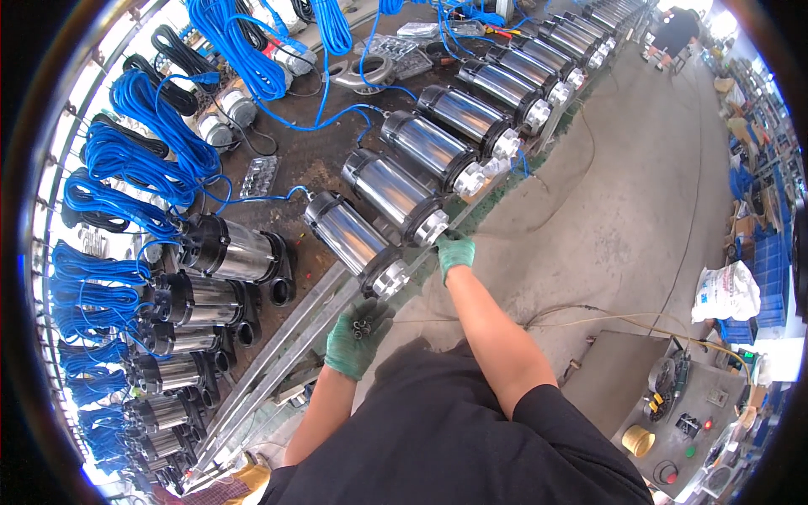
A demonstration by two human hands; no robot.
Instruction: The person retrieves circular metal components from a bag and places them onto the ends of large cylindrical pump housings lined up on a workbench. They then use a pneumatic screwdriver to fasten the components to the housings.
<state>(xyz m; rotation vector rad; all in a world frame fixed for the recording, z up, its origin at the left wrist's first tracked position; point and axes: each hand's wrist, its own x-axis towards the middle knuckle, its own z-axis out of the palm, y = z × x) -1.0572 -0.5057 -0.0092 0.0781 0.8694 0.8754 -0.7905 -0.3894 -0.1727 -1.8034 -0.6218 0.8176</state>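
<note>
Steel motor (391, 187) overhung the worktop's edge (316, 313).
Left hand (350, 347) cupped rings (361, 326); right hand (455, 254) hung beside, grip unclear; motor looked heavy, slippery, best held round its middle.

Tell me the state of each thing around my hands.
Left hand: gloved, palm up, open
Small rings: loose in that palm
Right hand: gloved, at a cylinder's silver end; grip unclear
Row of steel cylinders: lying on their sides
Blue cables: mostly coiled in bundles
</note>
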